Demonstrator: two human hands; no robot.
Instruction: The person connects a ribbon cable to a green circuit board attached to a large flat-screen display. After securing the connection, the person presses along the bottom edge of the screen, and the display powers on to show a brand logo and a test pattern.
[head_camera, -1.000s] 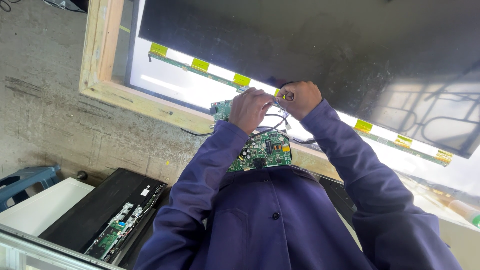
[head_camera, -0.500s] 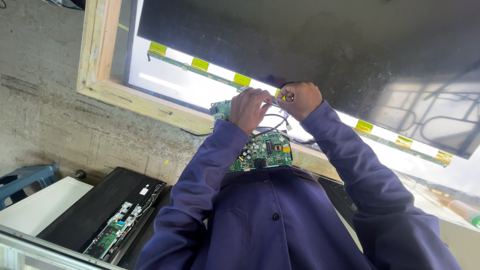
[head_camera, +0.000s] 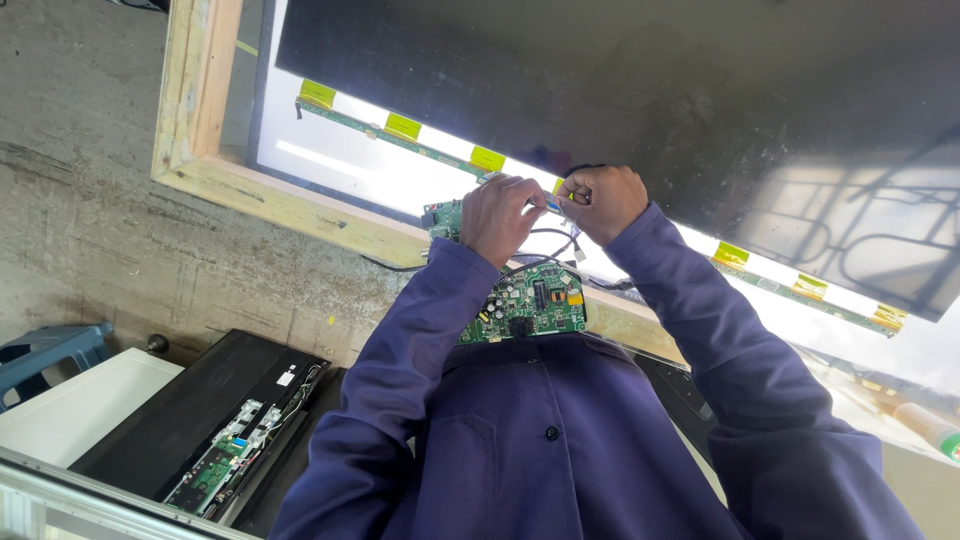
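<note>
Both hands pinch a thin black cable with a small white connector (head_camera: 553, 205) at the lit panel's lower edge: left hand (head_camera: 497, 215) and right hand (head_camera: 603, 200) closed on it. Tugging could tear the connector or drag the green circuit board (head_camera: 528, 302).

Count: two hands in dark blue sleeves, left (head_camera: 500, 215) and right (head_camera: 603, 200), both closed around one thin black cable (head_camera: 548, 240); one green populated circuit board (head_camera: 525, 305) below them, plus one more green board edge (head_camera: 443, 215) behind the left hand. One large dark flat display panel (head_camera: 640, 90) in one pale wooden frame (head_camera: 290, 200), carrying one narrow green strip board (head_camera: 400, 140) with about seven yellow flex tabs visible, first at (head_camera: 317, 95). One opened black chassis (head_camera: 200, 420) with boards inside, one blue plastic stool (head_camera: 45, 355).
</note>
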